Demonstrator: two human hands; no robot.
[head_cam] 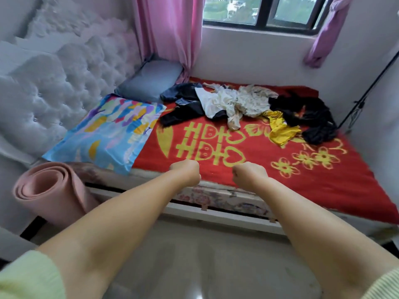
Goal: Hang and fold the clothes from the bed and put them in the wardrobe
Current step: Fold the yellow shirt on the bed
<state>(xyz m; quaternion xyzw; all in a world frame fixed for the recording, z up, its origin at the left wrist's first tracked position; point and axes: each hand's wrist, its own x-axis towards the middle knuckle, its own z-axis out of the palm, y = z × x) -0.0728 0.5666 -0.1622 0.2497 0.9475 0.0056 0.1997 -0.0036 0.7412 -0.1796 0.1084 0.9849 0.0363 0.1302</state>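
A heap of clothes lies at the far side of the bed [323, 190], which has a red cover with yellow patterns. In the heap I see dark blue and black garments [183, 104], a white and cream garment [218, 102], a yellow top [280, 130] and black clothing [311, 115]. Both my arms stretch forward over the near edge of the bed. My left hand [186, 172] and my right hand [248, 175] are curled into fists and hold nothing. Both hands are well short of the heap.
A colourful pillow [108, 132] and a blue-grey pillow [149, 80] lie by the tufted headboard [54, 83] on the left. A rolled pink mat [49, 190] leans beside the bed. Pink curtains [168, 29] and a window [259, 11] are behind. A black stand [364, 96] leans at the right wall.
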